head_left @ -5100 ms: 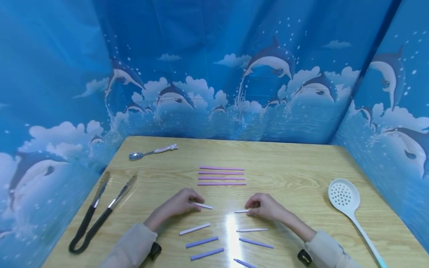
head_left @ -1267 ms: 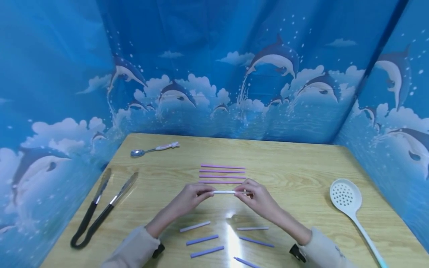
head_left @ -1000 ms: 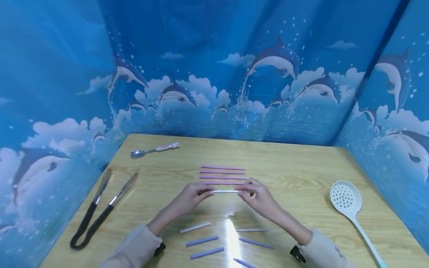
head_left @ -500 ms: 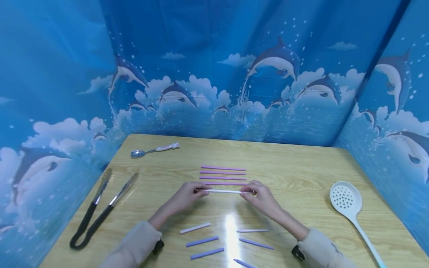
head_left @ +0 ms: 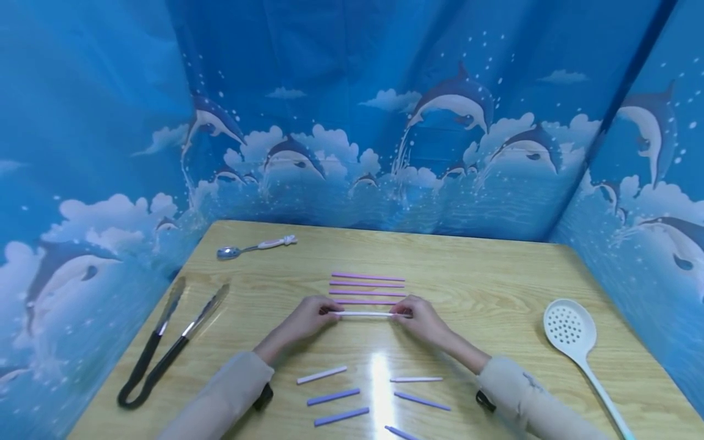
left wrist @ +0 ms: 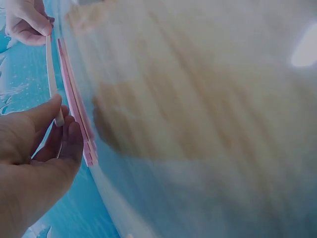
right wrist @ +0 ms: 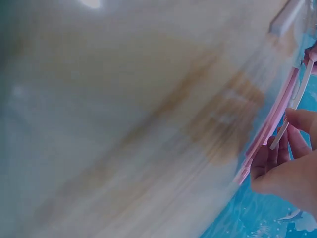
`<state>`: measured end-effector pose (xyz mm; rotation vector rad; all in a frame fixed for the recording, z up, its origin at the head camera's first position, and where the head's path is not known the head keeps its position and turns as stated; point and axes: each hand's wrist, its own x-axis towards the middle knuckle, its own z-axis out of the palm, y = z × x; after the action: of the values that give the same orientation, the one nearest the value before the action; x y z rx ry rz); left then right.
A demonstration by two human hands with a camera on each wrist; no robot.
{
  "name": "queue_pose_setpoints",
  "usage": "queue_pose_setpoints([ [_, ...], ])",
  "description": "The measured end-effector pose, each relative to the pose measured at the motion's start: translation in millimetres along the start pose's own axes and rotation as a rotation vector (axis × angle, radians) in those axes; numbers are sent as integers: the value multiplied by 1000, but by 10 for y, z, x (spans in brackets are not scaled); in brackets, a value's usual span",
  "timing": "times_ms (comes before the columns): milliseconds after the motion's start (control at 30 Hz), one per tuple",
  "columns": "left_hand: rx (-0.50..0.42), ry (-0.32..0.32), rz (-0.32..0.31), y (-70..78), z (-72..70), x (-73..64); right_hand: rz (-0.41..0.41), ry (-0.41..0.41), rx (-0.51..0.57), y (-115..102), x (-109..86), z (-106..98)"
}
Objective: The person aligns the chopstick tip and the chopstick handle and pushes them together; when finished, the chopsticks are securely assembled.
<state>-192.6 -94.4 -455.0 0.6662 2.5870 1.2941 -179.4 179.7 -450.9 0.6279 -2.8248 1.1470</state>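
White stick — left hand pinching one end, right hand pinching the other, four pink sticks just beyond

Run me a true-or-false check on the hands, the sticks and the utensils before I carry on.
1. The left hand and right hand hold the same white stick. True.
2. The right hand pinches a pink stick. False: it pinches one end of the white stick.
3. Four pink sticks lie side by side beyond the white stick. True.
4. The tongs lie on the right side of the table. False: they lie on the left side.
5. The spoon lies toward the far left corner. True.
6. The skimmer lies between the two hands. False: it lies well to the right of both.
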Motion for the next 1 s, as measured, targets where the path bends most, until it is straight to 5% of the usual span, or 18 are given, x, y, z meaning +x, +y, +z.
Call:
queue_pose_setpoints([
  [467,165,11,120,-20,14,73,-100,-5,-46,122,87,91],
  [1000,163,25,71,-52,10,64,-19,-17,-9,76,22,-52],
])
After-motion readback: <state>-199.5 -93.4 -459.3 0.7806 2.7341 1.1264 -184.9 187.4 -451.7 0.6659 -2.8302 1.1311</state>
